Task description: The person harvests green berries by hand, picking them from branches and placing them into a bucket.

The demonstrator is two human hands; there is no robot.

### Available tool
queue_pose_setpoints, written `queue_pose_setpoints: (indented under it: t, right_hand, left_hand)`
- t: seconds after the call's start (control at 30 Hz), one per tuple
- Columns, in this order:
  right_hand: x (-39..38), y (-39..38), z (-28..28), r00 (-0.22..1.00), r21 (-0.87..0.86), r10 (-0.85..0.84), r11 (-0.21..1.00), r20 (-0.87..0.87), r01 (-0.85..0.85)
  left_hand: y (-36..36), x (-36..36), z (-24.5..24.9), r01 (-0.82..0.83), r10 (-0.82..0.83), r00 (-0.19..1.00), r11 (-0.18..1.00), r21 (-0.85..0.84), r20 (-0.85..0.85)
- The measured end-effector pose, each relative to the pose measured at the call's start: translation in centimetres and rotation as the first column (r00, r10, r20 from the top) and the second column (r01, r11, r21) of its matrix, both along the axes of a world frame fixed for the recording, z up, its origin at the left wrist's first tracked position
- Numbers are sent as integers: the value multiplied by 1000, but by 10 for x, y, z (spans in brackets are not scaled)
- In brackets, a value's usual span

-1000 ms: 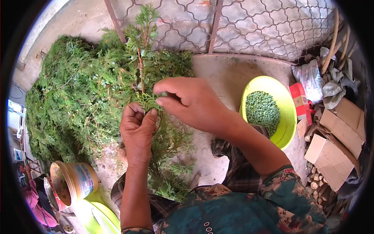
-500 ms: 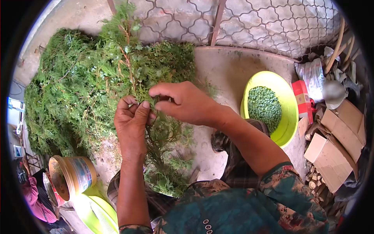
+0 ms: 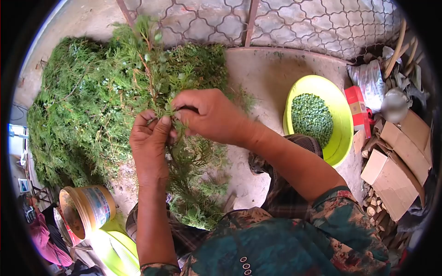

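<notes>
midway, by the look of it: picking green bits off a sprig [image 3: 148,69]
left hand [image 3: 149,147] is clenched on the sprig's stem at centre, its top rising far-left over the heap [image 3: 78,106]; right hand [image 3: 207,115] pinches the foliage just beside the left thumb. the yellow bowl [image 3: 343,124] at right holds only a partial layer of green bits [image 3: 312,119], and the big heap looks mostly unpicked.

Bare concrete floor [image 3: 271,78] is left open between the greenery heap [image 3: 92,106] and yellow basin [image 3: 338,122]; the right edge is blocked by cardboard boxes [image 3: 400,161].
</notes>
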State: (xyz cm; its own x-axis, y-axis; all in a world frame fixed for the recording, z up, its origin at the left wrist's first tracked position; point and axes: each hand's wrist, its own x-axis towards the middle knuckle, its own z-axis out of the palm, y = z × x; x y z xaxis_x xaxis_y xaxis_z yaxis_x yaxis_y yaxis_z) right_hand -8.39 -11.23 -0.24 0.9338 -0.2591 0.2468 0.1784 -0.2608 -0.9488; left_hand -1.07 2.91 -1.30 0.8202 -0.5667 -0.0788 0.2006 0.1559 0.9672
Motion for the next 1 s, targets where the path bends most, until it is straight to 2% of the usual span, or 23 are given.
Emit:
queue_pose_setpoints:
  t: [0.03, 0.07, 0.1, 0.13, 0.17, 0.23, 0.3, 0.33, 0.4, 0.47, 0.5, 0.53, 0.57, 0.6, 0.63, 0.67, 0.7, 0.73, 0.87, 0.93, 1.0]
  right_hand:
    - [-2, -1, 6, 1000, 2, -5, 1000, -2, 5]
    - [-5, -3, 11, 994, 310, 73, 950, -81, -44]
    - [-6, -4, 14, 977, 590, 170, 805, -129, -62]
    - [-3, -4, 8, 980, 824, 198, 560, -38, -81]
    - [-2, -7, 5, 980, 825, 197, 560, -38, -80]
    - [-1, -15, 4, 960, 980, 255, 123, 119, -154]
    - [-5, -20, 10, 961, 980, 254, 135, 108, -146]
    - [-6, -23, 12, 956, 974, 281, 179, 84, -138]
    - [-6, -22, 17, 950, 966, 306, 224, 57, -130]
    - [-6, -15, 22, 993, 696, 107, 717, -56, -38]
    - [-3, -10, 18, 993, 696, 106, 717, -57, -37]
    - [2, -3, 10, 998, 497, 43, 865, 55, -65]
    - [4, 2, 6, 984, 268, 10, 962, 180, -59]
    - [0, 3, 6, 994, 91, -26, 996, 104, 17]
    - [0, 5, 2, 994, 92, -25, 996, 105, 16]
    - [1, 6, -3, 988, -159, -93, 981, 127, 113]
    - [1, 7, -6, 974, -396, -154, 894, 164, 208]
    - [0, 9, -3, 982, -418, -158, 889, 105, 188]
    - [1, 8, -5, 988, -459, -143, 875, 54, 152]
    - [1, 5, -7, 993, -589, -117, 802, 15, 104]
    - [-1, 4, -6, 995, -607, -89, 789, 40, 95]
  left_hand:
    - [-1, 0, 4, -18, 16, 999, 999, -47, -47]
    - [-2, -1, 8, -39, 30, 995, 995, -93, -95]
    - [-2, -2, 11, -36, 28, 995, 995, -93, -95]
    - [-3, -3, 14, -26, 18, 996, 994, -104, -82]
    - [-3, -4, 15, -17, 9, 997, 993, -114, -71]
    - [-1, -1, 7, -11, 0, 997, 992, -127, -82]
    - [0, 1, 4, -37, 29, 996, 995, -93, -83]
    - [-1, 0, 6, -37, 29, 996, 995, -93, -82]
    - [-3, -4, 10, -79, 70, 986, 995, -58, -154]
    - [-3, -4, 8, -53, 44, 990, 997, -57, -137]
    - [-3, -4, 8, -26, 19, 993, 998, -55, -120]
    - [-4, -5, 9, -26, 19, 992, 998, -56, -121]
    - [-5, -7, 10, -9, 0, 992, 998, -67, -129]
    - [-5, -7, 11, 7, -18, 990, 997, -76, -137]
    - [-4, -6, 11, 6, -17, 991, 997, -76, -136]
    - [-2, -5, 10, 27, -32, 992, 999, -47, -120]
    - [-1, -4, 9, 48, -50, 993, 999, -18, -105]
    - [-1, -4, 9, 48, -50, 993, 999, -18, -106]
    - [1, -1, 0, 31, -36, 992, 999, -43, -122]
    - [0, 0, -3, 17, -22, 995, 998, -57, -97]
    - [-4, -3, -2, -53, 54, 996, 998, 17, -65]
